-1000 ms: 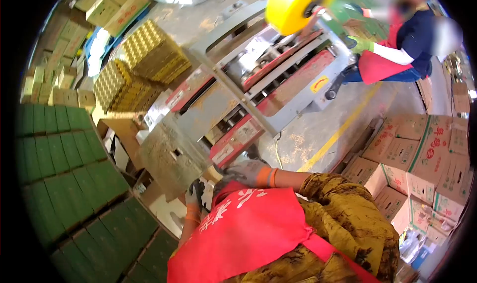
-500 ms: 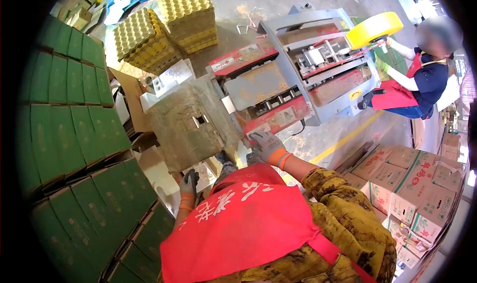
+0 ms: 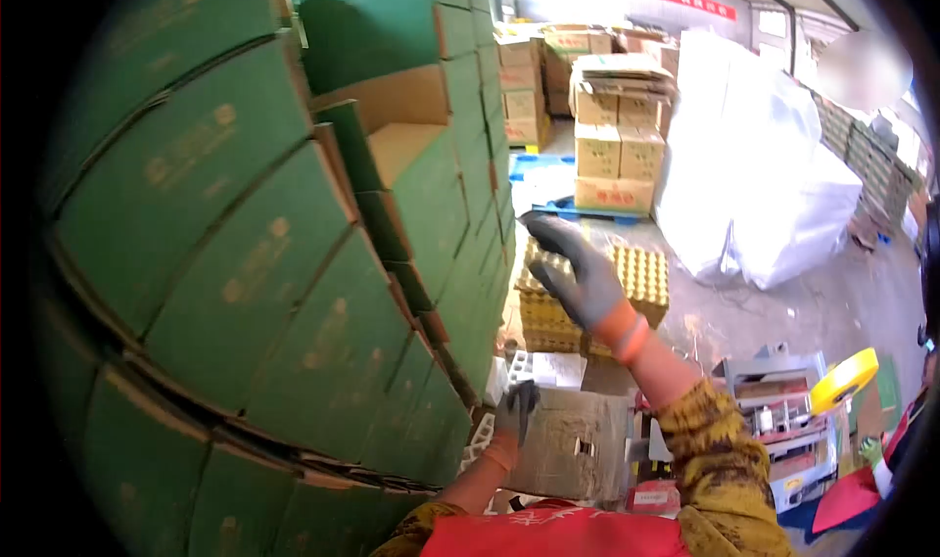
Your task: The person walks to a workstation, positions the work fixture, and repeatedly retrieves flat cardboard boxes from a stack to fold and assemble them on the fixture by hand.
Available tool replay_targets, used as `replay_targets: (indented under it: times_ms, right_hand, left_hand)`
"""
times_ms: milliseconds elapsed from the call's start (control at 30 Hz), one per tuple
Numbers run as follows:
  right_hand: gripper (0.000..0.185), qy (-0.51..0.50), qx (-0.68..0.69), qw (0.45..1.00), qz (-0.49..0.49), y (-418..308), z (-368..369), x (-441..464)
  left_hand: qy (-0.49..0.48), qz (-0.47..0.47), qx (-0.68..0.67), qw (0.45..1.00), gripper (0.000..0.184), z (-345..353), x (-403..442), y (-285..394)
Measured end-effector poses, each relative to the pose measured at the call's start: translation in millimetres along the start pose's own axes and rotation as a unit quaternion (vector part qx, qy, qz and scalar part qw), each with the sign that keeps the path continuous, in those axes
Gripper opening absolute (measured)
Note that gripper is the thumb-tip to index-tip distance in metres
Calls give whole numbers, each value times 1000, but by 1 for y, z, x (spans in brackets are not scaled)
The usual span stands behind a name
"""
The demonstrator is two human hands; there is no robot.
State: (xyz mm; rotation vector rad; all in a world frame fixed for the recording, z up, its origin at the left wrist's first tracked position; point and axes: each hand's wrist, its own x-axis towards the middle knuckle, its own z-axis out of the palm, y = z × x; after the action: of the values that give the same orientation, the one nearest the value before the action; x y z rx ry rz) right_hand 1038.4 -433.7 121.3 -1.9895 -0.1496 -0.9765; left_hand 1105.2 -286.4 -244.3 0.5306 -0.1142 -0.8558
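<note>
My right hand (image 3: 580, 275), in a grey glove with an orange cuff, is raised in the middle of the view. Its fingers are stretched out and the thumb stands apart, with nothing held. Behind it are stacked egg trays (image 3: 643, 278). Lower down, my left hand (image 3: 515, 412), also gloved, is beside the left edge of a worn, cardboard-covered worktop (image 3: 578, 459). Its fingers point up, apart and holding nothing; whether it touches the worktop I cannot tell. Green cartons (image 3: 284, 254) are stacked high to the left of both hands.
A stepped gap with bare cardboard (image 3: 406, 141) shows in the green stack. At lower right stands a machine (image 3: 783, 410) with a yellow tape roll (image 3: 844, 381), beside a co-worker's gloved hand (image 3: 871, 449). Tan cartons (image 3: 619, 151) and white-wrapped stacks (image 3: 734, 165) stand behind.
The view has swung left and up toward the green cartons. My right hand has left the machine's edge and risen forward. My left hand has come up beside the worktop.
</note>
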Motion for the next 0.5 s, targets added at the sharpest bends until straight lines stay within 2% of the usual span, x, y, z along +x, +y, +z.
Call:
replay_targets:
  times_ms: [33, 100, 167, 200, 233, 267, 300, 333, 367, 400, 433, 467, 500]
  right_hand:
    - [52, -12, 76, 997, -22, -24, 11, 38]
    - [58, -39, 93, 988, -121, -58, 43, 95]
    - [53, -49, 9, 978, -202, -62, 78, 132]
    - [48, -130, 40, 980, -144, -64, 85, 148]
    - [44, -209, 72, 972, -78, -64, 90, 160]
    - [41, -286, 104, 952, -6, -61, 90, 165]
    - [35, -184, 73, 980, -14, -63, 85, 167]
    - [34, -152, 83, 985, 5, -75, 72, 156]
    - [34, -60, 47, 997, -3, -83, 62, 138]
    - [33, -40, 91, 994, -41, -77, 46, 121]
    - [31, 14, 38, 999, -15, -82, 22, 98]
    - [29, 4, 16, 999, -40, -64, -9, 80]
    - [28, 22, 192, 980, 47, -54, -27, 53]
  left_hand:
    - [12, 49, 25, 998, 34, 38, 2, 21]
    - [41, 137, 73, 987, 33, 85, 5, 49]
    - [5, 176, 77, 981, 34, 109, 13, 77]
    - [-9, 192, 79, 978, 35, 112, 15, 90]
    - [41, 300, 321, 898, 36, 92, 28, 96]
    - [69, 323, 362, 872, 36, 85, 31, 96]
    - [100, 344, 402, 843, 36, 77, 34, 95]
    - [113, 303, 257, 911, 36, 84, 31, 100]
    - [146, 364, 519, 759, 36, 77, 30, 101]
    - [146, 382, 737, 539, 36, 67, 27, 99]
    - [143, 362, 823, 415, 38, 81, 14, 104]
    - [128, 337, 889, 282, 40, 94, 4, 110]
    - [75, 455, 831, 312, 42, 91, 6, 113]
